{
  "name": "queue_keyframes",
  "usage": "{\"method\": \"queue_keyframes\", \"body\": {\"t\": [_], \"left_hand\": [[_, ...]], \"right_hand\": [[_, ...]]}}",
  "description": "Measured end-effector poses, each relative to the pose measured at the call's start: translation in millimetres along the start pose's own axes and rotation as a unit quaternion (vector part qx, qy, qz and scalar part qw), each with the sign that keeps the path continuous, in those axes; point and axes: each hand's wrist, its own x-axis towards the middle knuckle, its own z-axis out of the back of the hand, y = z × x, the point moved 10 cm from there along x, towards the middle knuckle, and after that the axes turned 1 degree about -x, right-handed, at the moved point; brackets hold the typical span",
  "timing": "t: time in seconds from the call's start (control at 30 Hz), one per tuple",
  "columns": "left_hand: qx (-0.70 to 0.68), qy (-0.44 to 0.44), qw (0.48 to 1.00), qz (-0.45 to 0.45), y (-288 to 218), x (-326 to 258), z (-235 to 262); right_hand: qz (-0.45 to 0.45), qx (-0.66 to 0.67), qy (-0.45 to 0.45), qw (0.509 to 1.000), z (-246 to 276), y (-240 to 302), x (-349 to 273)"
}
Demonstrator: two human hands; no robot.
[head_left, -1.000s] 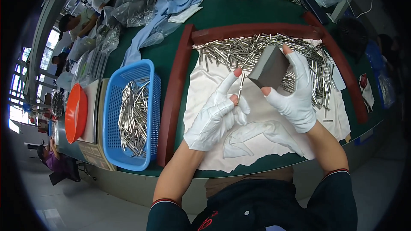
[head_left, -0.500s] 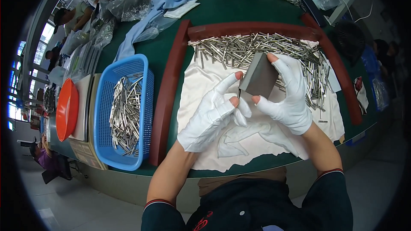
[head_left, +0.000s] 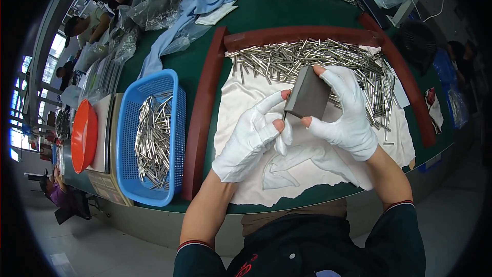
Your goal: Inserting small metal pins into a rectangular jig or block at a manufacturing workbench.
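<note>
Right now the rt hand [head_left: 344,118] grips a dark grey block [head_left: 307,93] above the white cloth [head_left: 241,97], roughly mid-frame; bare forefinger tip on the block's top edge at abt 12 o'clock, bare thumb tip under its lower corner at abt 6 o'clock, remaining gloved fingers curled behind it; so the rt hand is clenched on the block. Lt hand [head_left: 252,136] sits at abt 8 o'clock from the block, just beside it; its fingers pinch a thin metal pin [head_left: 283,115] and bring it against the block's lower-left corner; the pin is mostly hidden, so its long axis is hard to call, but it looks near upright, running 12 to 6. Block's long axis tilts from abt 1 o'clock down to 7 o'clock; broad flat face turned toward the lt hand; matte, plain, sharp-edged, no shine. Lt hand is the nearer one to the pin, rt hand the only one carrying the block. Behind both, at 12 o'clock, a heap of silvery pins [head_left: 307,59] lies spread inside the brown-red frame [head_left: 205,102]; at 9 o'clock, well apart, a blue basket [head_left: 128,138] holds more pins; an orange lid [head_left: 83,136] further out the same way.
</note>
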Motion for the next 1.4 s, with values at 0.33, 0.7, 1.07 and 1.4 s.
{"method": "queue_keyframes", "body": {"t": [0.33,0.7,1.07,1.4], "left_hand": [[-0.040,0.053,0.998,-0.012,-1.2,-1.0,-4.5],[-0.043,0.027,0.999,0.004,-1.1,-4.8,-2.3],[-0.019,0.040,0.999,0.017,3.7,-5.5,-6.5],[-0.035,0.037,0.999,0.004,-1.2,-7.3,-10.0]], "right_hand": [[0.047,-0.009,-0.070,0.996,11.1,7.5,1.4],[0.059,-0.036,-0.090,0.994,9.8,16.6,-0.9],[0.059,-0.029,-0.097,0.993,9.6,19.3,-1.6],[0.053,-0.040,-0.102,0.993,9.5,19.6,-5.2]]}}
